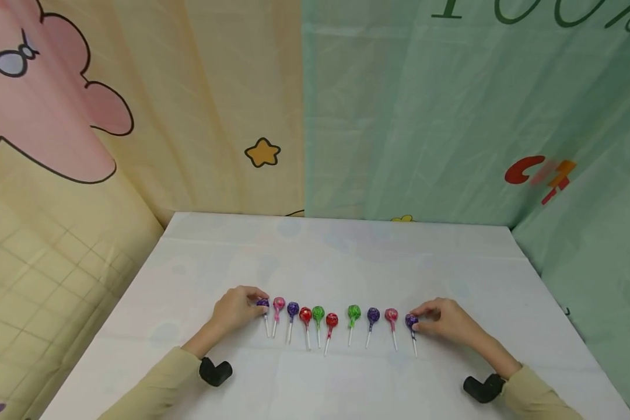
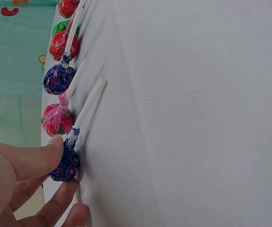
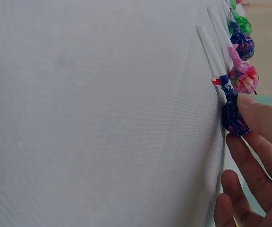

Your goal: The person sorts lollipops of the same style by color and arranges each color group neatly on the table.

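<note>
Only in head view, all ten lollipops (image 1: 332,319)

White-covered table (image 1: 336,256); yellow cartoon curtain (image 1: 215,87) left, green curtain (image 1: 399,116) right.

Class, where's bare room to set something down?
Bare: the white table behind the lollipops, up to the curtains, and in front of their sticks, between both sleeves. Crowded: the row between left hand and right hand, especially its left half.
</note>
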Motion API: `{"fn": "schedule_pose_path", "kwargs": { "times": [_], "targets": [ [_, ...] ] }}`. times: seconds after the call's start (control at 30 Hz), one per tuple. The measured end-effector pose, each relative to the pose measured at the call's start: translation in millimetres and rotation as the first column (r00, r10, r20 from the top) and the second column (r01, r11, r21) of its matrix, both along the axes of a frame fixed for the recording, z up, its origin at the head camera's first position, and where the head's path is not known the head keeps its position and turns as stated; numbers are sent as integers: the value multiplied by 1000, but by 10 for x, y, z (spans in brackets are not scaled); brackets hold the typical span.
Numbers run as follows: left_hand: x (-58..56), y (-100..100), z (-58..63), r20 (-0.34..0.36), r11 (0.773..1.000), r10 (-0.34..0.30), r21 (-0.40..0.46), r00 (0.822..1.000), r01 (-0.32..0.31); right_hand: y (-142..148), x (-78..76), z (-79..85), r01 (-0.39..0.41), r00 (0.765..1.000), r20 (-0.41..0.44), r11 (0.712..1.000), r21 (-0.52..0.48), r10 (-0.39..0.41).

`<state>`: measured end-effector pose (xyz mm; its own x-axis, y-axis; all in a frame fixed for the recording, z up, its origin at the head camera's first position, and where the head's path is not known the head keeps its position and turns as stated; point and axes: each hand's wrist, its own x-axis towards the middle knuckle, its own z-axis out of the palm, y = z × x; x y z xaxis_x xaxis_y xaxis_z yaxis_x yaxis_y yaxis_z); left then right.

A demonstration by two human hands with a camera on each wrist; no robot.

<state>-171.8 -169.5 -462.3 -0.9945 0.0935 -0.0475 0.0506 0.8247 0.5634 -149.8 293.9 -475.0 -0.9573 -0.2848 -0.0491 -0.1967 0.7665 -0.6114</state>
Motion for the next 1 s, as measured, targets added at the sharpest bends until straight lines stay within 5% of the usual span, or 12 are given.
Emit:
{"fn": "schedule_pose_path", "kwargs": {
  "times": [1.0],
  "targets": [
    [-55, -49, 30, 62, 999, 19, 43, 998, -22, 28, -27, 36, -105, 993, 46, 990, -93, 110]
  ]
}}
